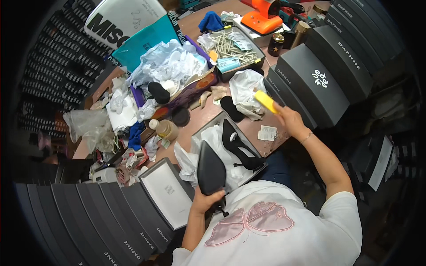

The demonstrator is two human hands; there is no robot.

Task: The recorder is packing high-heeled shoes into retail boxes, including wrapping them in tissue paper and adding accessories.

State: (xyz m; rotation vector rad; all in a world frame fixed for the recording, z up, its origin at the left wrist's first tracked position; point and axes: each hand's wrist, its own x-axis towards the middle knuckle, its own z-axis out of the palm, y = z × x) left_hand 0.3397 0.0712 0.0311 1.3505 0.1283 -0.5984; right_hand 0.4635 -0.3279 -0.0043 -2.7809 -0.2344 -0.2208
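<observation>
My left hand (pixel 206 203) is closed round a black high-heeled shoe (pixel 211 168), its dark sole turned up and its pointed toe away from me. The heel sticks out by my fingers. Its mate, another black high-heeled shoe (pixel 237 146), lies on its side in an open shoe box (pixel 256 178) lined with white tissue paper (pixel 188 159). Over the table to the right, my right hand (pixel 290 122) grips a yellow bar-shaped tool (pixel 265 102); its exact kind I cannot make out. Just beyond it lies a crumpled white plastic bag (pixel 247 84).
Grey shoe boxes (pixel 284 73) are stacked at the right, and more boxes (pixel 93 221) stand at the lower left beside a box lid (pixel 168 190). Crumpled paper (pixel 171 64) fills a carton. Farther back are a tray of sticks (pixel 237 46), an orange device (pixel 262 20) and a small bottle (pixel 166 130).
</observation>
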